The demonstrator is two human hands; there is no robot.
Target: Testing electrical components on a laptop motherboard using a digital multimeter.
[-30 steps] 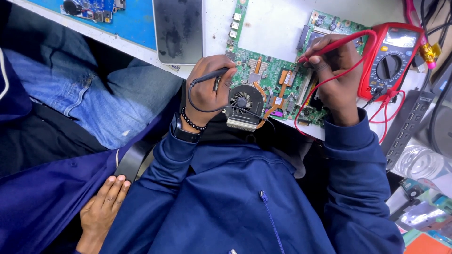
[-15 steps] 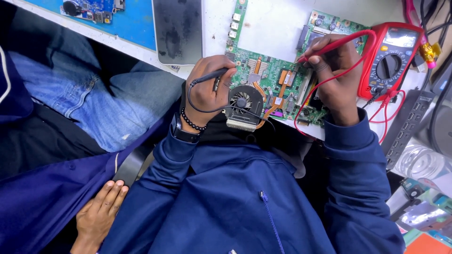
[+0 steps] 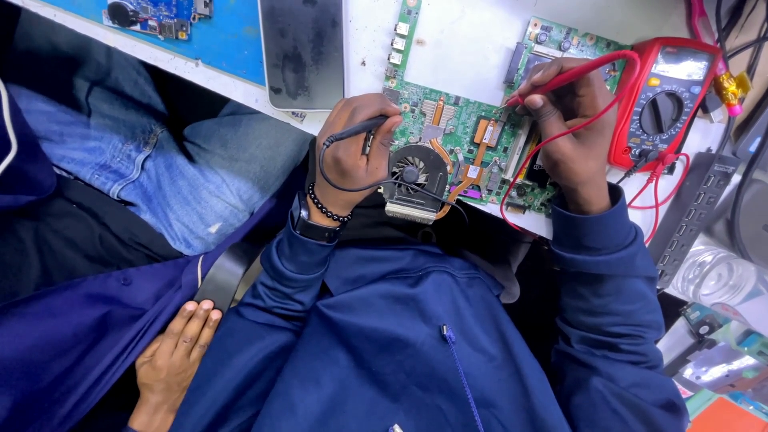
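Observation:
A green laptop circuit board [image 3: 472, 136] with a round black fan [image 3: 416, 172] and copper heat pipe lies on the white bench. My left hand [image 3: 352, 156] grips a black meter probe [image 3: 356, 130] against the board's left part, beside the fan. My right hand [image 3: 564, 120] pinches a red meter probe [image 3: 572, 76], its tip down on the board near a copper patch. Red and black leads loop down to a red multimeter [image 3: 664, 104] with a round dial at the board's right.
Another person in jeans [image 3: 152, 160] sits close on the left, one hand [image 3: 172, 360] resting low. A grey tablet-like slab [image 3: 302, 52] and a blue mat [image 3: 208, 32] lie at the bench's left. A black port hub [image 3: 692, 216] and plastic bottle [image 3: 716, 276] lie right.
Both probes stay on the board. The other person's hand at the lower left has shifted slightly downward.

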